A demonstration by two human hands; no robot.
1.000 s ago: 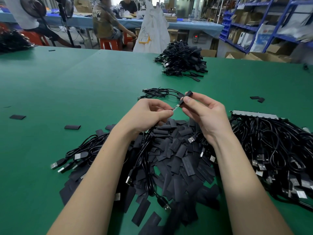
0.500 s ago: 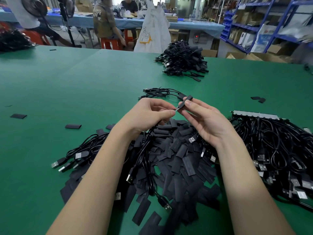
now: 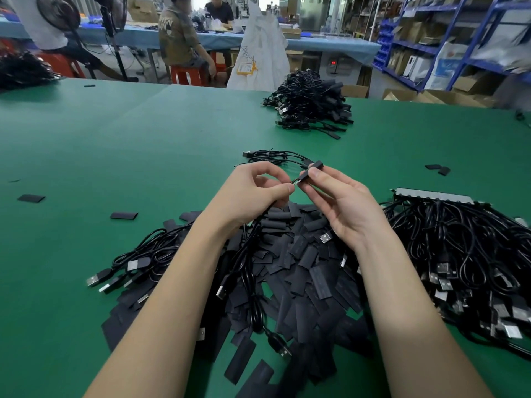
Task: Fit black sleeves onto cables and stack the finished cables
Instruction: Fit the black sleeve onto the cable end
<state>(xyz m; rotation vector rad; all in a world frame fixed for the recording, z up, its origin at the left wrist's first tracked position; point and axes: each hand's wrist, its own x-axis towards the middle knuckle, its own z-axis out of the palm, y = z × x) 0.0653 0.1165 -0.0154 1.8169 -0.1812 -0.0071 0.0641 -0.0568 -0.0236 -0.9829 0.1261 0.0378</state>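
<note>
Above the pile of loose sleeves (image 3: 301, 271), the left hand (image 3: 253, 193) pinches a cable's metal tip (image 3: 295, 182) between curled thumb and forefinger; the right hand (image 3: 342, 202) grips a black sleeve (image 3: 311, 169), its near end at that tip; finished cables (image 3: 311, 106) lie heaped far across the green table (image 3: 129, 145).

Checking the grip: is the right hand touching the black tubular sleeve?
Touching: the head view shows the right hand pinching the black tubular sleeve.

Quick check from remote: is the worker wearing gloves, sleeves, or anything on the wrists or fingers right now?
No. The left hand and right hand are both bare, with no gloves. Both forearms are uncovered up to the frame edge, so no sleeves show. No watch, band or ring is visible. Fingernails are short and unpainted.
</note>
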